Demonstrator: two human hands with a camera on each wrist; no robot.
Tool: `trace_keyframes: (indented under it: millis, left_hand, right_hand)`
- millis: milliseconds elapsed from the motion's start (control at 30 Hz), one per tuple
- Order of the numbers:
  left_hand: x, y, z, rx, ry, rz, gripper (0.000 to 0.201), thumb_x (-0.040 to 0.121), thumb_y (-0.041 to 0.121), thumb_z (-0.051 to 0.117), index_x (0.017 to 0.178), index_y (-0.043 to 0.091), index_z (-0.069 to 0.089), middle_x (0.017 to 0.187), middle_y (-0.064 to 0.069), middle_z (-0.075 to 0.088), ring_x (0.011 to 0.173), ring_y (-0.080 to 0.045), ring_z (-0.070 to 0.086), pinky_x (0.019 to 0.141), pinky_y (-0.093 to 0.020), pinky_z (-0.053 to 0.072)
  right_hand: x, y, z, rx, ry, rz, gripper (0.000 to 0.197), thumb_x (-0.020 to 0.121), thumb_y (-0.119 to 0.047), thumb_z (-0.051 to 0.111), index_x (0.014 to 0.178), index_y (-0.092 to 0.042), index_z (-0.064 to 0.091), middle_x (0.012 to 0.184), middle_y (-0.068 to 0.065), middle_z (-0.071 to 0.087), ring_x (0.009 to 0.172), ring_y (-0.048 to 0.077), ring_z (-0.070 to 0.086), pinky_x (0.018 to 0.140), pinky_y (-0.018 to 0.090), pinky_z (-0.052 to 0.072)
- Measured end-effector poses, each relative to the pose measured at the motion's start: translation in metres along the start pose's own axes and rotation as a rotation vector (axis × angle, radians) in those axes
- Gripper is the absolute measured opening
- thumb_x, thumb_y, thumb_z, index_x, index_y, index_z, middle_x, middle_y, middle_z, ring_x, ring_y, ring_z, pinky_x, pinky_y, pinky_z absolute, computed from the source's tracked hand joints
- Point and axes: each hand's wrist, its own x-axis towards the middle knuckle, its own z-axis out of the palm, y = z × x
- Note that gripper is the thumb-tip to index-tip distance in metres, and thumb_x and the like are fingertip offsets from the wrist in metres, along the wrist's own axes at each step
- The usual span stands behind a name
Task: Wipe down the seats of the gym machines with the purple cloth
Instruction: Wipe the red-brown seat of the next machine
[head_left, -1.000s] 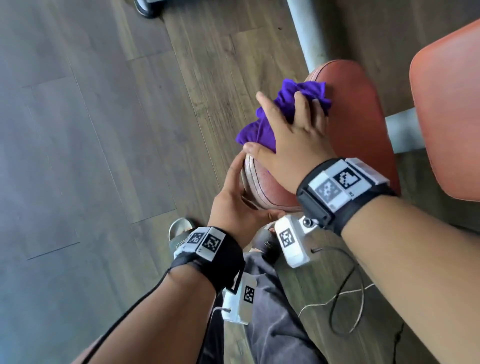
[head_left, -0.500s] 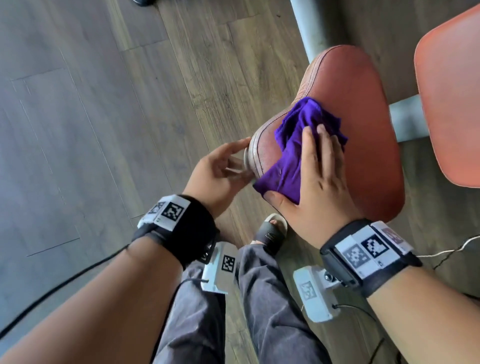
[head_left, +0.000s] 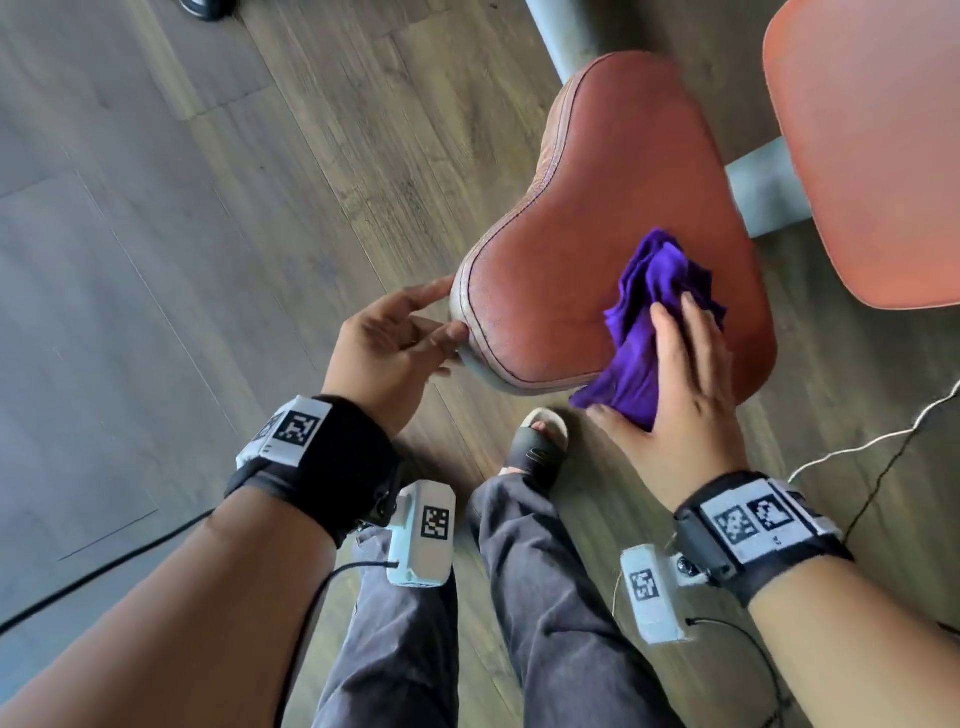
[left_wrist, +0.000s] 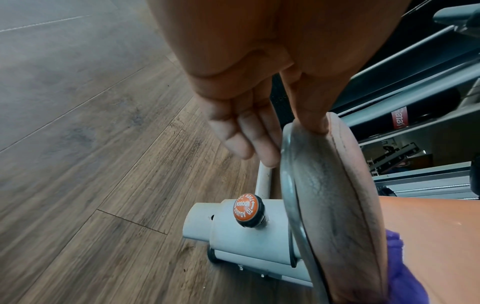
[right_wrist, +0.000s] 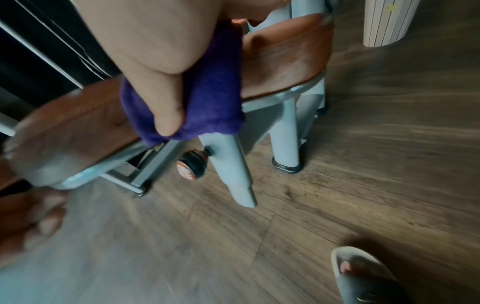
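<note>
A brown-red padded seat (head_left: 597, 218) stands on a grey frame in the middle of the head view. The purple cloth (head_left: 660, 291) lies bunched on the seat's near right part and hangs over its edge. My right hand (head_left: 675, 364) presses it down with straight fingers. In the right wrist view the thumb (right_wrist: 166, 115) holds the purple cloth (right_wrist: 215, 96) against the seat's side. My left hand (head_left: 436, 312) touches the seat's narrow front end. Its thumb (left_wrist: 309, 111) sits on the top rim, and its straight fingers (left_wrist: 244, 139) hang beside the underside.
A second orange pad (head_left: 872, 130) stands to the right, joined by a grey tube (head_left: 763, 197). Under the seat is a grey post with an orange adjusting knob (left_wrist: 248, 207). My sandalled foot (head_left: 535, 447) is close below the seat. Cables (head_left: 857, 447) lie on the wooden floor.
My right hand has dragged the cloth from the seat's far end down across it to the near right edge. The left hand has stayed at the seat's narrow end.
</note>
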Motion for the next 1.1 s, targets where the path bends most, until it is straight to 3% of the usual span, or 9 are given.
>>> trace_keyframes:
  millis: [100,233,333,433,567,633,733,900,1100]
  left_hand:
    - [0.001,-0.001,0.002,0.041,0.022,0.02,0.031,0.091,0.012,0.071,0.115,0.03,0.068,0.08,-0.003,0.076,0.072,-0.022,0.07,0.066,-0.028,0.053]
    - [0.002,0.002,0.002,0.051,0.048,0.035,0.029,0.092,0.012,0.069,0.112,0.034,0.068,0.074,0.001,0.072,0.066,-0.02,0.067,0.056,-0.016,0.047]
    - [0.0,0.005,0.003,0.035,0.033,0.039,0.028,0.09,0.011,0.069,0.111,0.029,0.067,0.073,0.0,0.073,0.064,-0.017,0.067,0.053,-0.013,0.044]
    - [-0.002,0.006,0.005,0.048,0.028,0.045,0.03,0.091,0.007,0.068,0.116,0.023,0.065,0.074,-0.001,0.075,0.064,-0.012,0.07,0.053,-0.012,0.046]
    - [-0.004,0.005,0.008,0.04,0.054,0.046,0.03,0.092,0.005,0.066,0.112,0.028,0.065,0.074,-0.001,0.074,0.064,-0.011,0.071,0.053,-0.013,0.047]
    - [-0.004,0.005,0.009,0.036,0.055,0.051,0.03,0.092,0.005,0.066,0.112,0.028,0.065,0.075,-0.003,0.074,0.063,-0.012,0.071,0.053,-0.013,0.047]
    - [-0.004,0.003,0.009,0.024,0.055,0.051,0.031,0.092,0.004,0.065,0.112,0.028,0.066,0.075,-0.002,0.073,0.063,-0.013,0.071,0.053,-0.014,0.047]
    - [-0.005,0.0,0.008,0.016,0.072,0.052,0.03,0.091,0.011,0.066,0.115,0.028,0.066,0.083,-0.014,0.071,0.067,-0.021,0.068,0.055,-0.017,0.05]
    - [-0.004,0.001,0.01,0.059,0.104,0.066,0.031,0.095,0.007,0.063,0.114,0.031,0.065,0.084,-0.014,0.07,0.074,-0.029,0.069,0.055,-0.015,0.05]
  right_hand:
    - [0.016,-0.014,-0.002,-0.01,-0.042,-0.006,0.115,0.064,-0.044,0.088,0.155,-0.019,0.023,0.165,0.009,0.014,0.15,0.037,0.015,0.119,0.059,0.018]
    - [0.029,-0.063,0.005,-0.027,-0.054,-0.309,0.104,0.065,-0.05,0.082,0.153,-0.022,0.034,0.165,0.009,0.018,0.15,0.039,0.014,0.118,0.059,0.018]
    - [0.03,-0.059,0.003,-0.093,-0.071,-0.403,0.103,0.072,-0.053,0.079,0.156,-0.025,0.028,0.166,0.007,0.015,0.152,0.033,0.012,0.12,0.057,0.017]
    - [0.017,-0.008,-0.004,-0.087,-0.087,-0.284,0.106,0.073,-0.053,0.08,0.157,-0.025,0.022,0.166,0.004,0.012,0.153,0.029,0.013,0.12,0.058,0.019]
    - [0.002,0.06,-0.02,0.068,-0.046,0.108,0.094,0.077,-0.065,0.058,0.154,-0.019,0.028,0.165,0.004,0.016,0.15,0.03,0.018,0.116,0.059,0.025]
    - [0.005,0.063,-0.019,0.09,-0.029,0.18,0.091,0.079,-0.066,0.052,0.153,-0.016,0.031,0.164,0.008,0.018,0.149,0.03,0.019,0.117,0.058,0.024]
    - [0.013,0.021,-0.01,0.065,-0.012,0.181,0.096,0.08,-0.074,0.046,0.154,-0.015,0.028,0.163,0.016,0.016,0.149,0.041,0.014,0.119,0.058,0.017]
    - [0.034,-0.066,0.001,-0.091,-0.12,-0.138,0.099,0.083,-0.077,0.039,0.157,-0.013,0.023,0.164,0.02,0.01,0.148,0.047,0.012,0.118,0.062,0.016]
    - [0.133,-0.053,-0.021,-0.145,-0.254,-0.066,0.094,0.086,-0.074,0.037,0.159,-0.022,0.01,0.166,0.015,-0.002,0.151,0.04,0.005,0.122,0.053,0.008]
